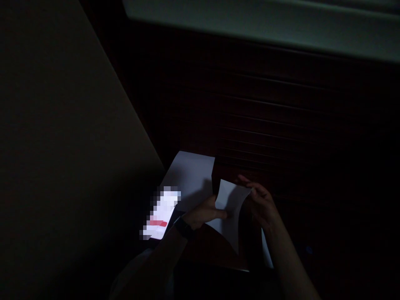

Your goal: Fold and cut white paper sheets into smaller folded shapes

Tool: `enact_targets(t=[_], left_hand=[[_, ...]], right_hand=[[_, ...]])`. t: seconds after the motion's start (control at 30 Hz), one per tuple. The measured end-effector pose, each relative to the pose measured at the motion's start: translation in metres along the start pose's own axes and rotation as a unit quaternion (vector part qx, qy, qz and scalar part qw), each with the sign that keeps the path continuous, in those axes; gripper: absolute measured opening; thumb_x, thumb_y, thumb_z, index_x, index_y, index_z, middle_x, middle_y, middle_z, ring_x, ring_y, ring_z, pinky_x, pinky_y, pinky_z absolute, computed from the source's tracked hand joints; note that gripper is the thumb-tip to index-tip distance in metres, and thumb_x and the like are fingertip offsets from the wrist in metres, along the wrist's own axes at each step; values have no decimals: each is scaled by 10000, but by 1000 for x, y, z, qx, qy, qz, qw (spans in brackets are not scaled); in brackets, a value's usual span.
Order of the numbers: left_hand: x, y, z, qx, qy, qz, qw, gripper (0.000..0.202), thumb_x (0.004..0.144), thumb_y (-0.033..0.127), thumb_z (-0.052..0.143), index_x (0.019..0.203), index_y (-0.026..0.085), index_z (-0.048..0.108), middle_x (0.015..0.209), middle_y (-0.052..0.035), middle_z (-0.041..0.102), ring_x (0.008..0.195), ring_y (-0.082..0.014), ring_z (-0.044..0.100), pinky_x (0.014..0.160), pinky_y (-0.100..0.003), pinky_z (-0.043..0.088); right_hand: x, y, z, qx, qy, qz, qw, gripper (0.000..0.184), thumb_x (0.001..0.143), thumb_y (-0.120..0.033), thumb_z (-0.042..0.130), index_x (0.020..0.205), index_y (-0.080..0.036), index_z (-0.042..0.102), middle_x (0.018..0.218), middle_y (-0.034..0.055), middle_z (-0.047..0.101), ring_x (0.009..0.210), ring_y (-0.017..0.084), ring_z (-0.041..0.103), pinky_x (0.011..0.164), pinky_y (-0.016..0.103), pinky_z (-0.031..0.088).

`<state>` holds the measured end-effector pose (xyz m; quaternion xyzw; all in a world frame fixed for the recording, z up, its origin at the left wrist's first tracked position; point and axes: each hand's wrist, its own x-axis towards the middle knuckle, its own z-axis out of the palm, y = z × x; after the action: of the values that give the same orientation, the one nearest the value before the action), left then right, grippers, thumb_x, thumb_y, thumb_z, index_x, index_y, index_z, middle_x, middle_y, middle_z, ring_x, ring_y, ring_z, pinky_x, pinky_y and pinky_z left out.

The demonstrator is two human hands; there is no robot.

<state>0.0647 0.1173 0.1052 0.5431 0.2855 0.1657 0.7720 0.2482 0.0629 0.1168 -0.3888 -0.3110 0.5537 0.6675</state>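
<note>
A white sheet of paper (229, 233) is held up, bent in a curve, over a dark reddish table. My left hand (204, 211), with a dark watch (183, 227) at the wrist, grips its left side, thumb across the front and fingers behind. At the sheet's upper right corner, my right hand (262, 204) pinches the edge between thumb and fingers, some fingers extended past it. Left of them lies another white sheet (195, 171), partly shadowed. A phone (161, 216) with a bright screen, blurred out in blocks, is close to my left forearm.
Under my right wrist shows a white paper edge (266, 250). The table's front edge (231, 269) catches some light. Behind stands dark ribbed panelling (259, 100), with a pale ledge (250, 27) above. A plain wall or panel (62, 116) rises at left. The scene is very dim.
</note>
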Motion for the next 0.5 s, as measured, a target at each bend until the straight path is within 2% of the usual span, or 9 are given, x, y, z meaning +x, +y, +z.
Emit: enact_targets(t=[0.13, 0.23, 0.33, 0.4, 0.5], left_hand=[[3, 0, -4, -23, 56, 27, 998, 418, 662, 195, 696, 1067, 146, 611, 1076, -101, 650, 988, -245, 594, 859, -368, 442], [7, -2, -7, -18, 135, 33, 990, 359, 688, 239, 673, 1028, 133, 628, 1060, -104, 658, 946, -249, 616, 816, -363, 464], [11, -5, -9, 0, 189, 37, 981, 336, 700, 278, 658, 1000, 129, 640, 1010, -101, 676, 901, -248, 633, 768, -352, 485], [12, -7, -10, 10, 204, 44, 978, 335, 697, 293, 660, 989, 131, 645, 986, -98, 684, 881, -244, 639, 746, -340, 494], [12, -7, -9, 21, 209, 46, 977, 334, 697, 293, 659, 984, 123, 646, 973, -102, 687, 854, -235, 646, 723, -325, 501]], right_hand=[[5, -3, 1, -7, 63, 36, 997, 471, 741, -551, 572, 1121, -275, 542, 1263, 78, 530, 1064, 266, 547, 821, 428, 458], [7, 2, 3, -29, 100, 53, 993, 582, 746, -657, 465, 1172, -262, 502, 1172, 86, 593, 1027, 267, 575, 797, 421, 475], [5, 8, 7, -79, 95, 62, 990, 599, 702, -559, 603, 1199, -247, 479, 1127, 85, 621, 984, 269, 601, 788, 414, 484], [3, 12, 8, -143, 90, 71, 983, 661, 615, -440, 727, 1193, -224, 491, 1084, 93, 643, 939, 277, 620, 770, 412, 495], [3, 18, 6, -261, 110, 70, 957, 634, 524, -357, 782, 1098, -184, 576, 968, 95, 687, 884, 282, 637, 749, 412, 507]])
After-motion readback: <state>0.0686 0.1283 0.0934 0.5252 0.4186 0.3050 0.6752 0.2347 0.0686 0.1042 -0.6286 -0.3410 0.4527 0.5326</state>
